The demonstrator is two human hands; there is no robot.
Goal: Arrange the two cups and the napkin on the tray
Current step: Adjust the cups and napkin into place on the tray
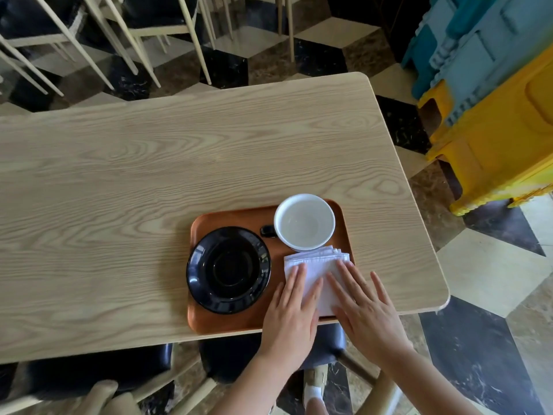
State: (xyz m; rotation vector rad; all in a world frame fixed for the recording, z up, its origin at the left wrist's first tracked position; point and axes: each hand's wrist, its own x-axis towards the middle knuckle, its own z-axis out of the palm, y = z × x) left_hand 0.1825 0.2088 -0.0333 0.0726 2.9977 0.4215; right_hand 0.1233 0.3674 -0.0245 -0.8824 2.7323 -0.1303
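Napkin (317, 266) at tray's (227, 323) near-right edge, both hands (291, 310) (363, 307) spread flat on it

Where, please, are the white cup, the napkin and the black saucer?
white cup (304, 224), head view, inner bowl.
napkin (314, 262), head view, far uncovered part.
black saucer (229, 269), head view, centre well.

Two bare forearms without sleeves, left hand (291, 307) and right hand (363, 307) ringless, no watch or bracelet, short plain nails, a white sock (314, 392) below the table edge
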